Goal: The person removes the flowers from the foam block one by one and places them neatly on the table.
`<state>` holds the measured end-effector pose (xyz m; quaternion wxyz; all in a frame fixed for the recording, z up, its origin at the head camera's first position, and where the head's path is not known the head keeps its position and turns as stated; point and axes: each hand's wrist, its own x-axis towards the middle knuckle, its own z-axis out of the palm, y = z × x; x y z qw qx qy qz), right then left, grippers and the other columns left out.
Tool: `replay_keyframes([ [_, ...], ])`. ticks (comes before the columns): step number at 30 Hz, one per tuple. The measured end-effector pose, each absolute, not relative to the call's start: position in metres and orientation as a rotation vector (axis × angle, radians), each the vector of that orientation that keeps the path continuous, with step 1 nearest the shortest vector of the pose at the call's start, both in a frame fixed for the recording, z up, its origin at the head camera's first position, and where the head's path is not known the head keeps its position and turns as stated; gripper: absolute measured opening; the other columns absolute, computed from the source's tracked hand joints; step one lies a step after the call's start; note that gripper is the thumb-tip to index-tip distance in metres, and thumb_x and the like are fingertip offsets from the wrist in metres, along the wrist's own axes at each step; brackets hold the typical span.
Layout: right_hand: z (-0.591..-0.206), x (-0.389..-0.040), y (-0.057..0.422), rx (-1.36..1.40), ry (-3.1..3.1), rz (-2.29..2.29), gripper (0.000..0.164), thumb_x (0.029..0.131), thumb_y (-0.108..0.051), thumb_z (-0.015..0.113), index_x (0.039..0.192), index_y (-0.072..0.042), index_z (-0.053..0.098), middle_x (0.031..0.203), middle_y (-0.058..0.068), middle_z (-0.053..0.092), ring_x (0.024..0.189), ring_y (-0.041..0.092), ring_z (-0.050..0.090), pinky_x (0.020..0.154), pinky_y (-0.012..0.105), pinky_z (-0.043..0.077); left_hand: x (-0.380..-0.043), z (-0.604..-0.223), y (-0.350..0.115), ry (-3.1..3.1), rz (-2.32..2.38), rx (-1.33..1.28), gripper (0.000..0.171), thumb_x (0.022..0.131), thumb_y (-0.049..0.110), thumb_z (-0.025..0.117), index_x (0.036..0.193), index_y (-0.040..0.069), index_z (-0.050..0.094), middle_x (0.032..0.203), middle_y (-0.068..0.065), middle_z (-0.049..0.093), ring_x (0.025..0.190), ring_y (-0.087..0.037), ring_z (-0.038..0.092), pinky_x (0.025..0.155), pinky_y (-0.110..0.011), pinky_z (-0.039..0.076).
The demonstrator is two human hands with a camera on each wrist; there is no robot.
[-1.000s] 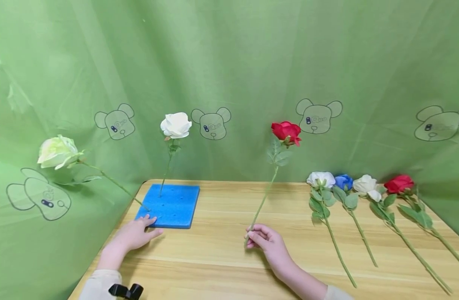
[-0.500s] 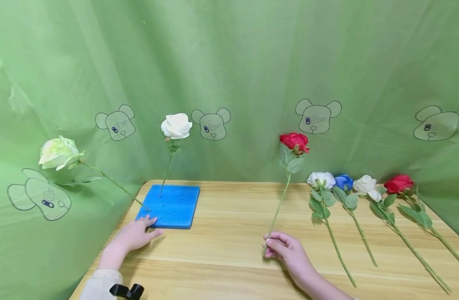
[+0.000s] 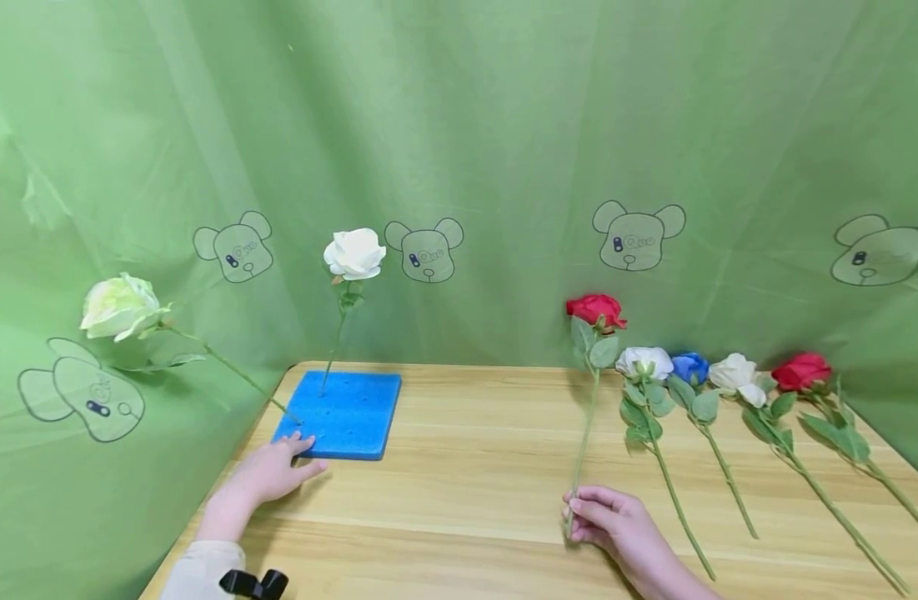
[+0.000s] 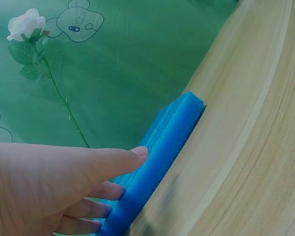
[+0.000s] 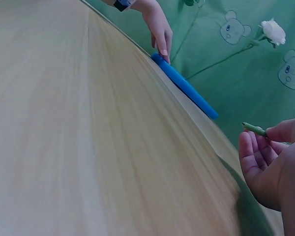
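Head view: right hand pinches a green-stemmed red artificial rose; left hand, fingers outstretched, touches a square blue foam pad near its front-left corner. Laying-down seems likely, calling for gentle lowering.

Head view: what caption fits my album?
Left hand on a flat blue foam block bearing one white rose and one pale-green rose; right hand pinching a long-stemmed red rose.

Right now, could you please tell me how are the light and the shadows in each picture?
Head view: bright, with a soft shadow on the table near the left hand; left wrist view: dimmer, with a faint shadow beside the blue foam; right wrist view: the table looks pale toward the left, its grain soft.
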<state>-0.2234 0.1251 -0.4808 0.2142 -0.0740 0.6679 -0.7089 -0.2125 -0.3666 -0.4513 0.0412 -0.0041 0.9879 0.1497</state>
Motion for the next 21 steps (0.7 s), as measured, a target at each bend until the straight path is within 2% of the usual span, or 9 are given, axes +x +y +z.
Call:
replay_keyframes([
  [11,-0.491,-0.221,0.159,-0.296,1.553,-1.943,0.019,0.100,-0.010,0.052,0.110,-0.008,0.068,0.106,-0.006,0.070,0.082,0.007,0.067,0.076,0.021,0.059,-0.212,-0.449,-0.365,3.031,0.468,-0.010,0.070,0.092,0.056,0.056,0.141,0.006,0.051,0.149,-0.031,0.037,0.137,-0.054,0.033,0.109,-0.069,0.031],
  [21,-0.490,-0.221,0.169,-0.200,1.322,-1.958,0.023,0.101,-0.010,0.049,0.109,-0.012,0.070,0.102,-0.003,0.073,0.083,0.006,0.071,0.080,0.019,0.059,-0.211,-0.449,-0.365,3.029,0.463,-0.018,0.070,0.092,0.058,0.055,0.141,0.007,0.052,0.149,-0.031,0.038,0.137,-0.054,0.034,0.108,-0.069,0.031],
])
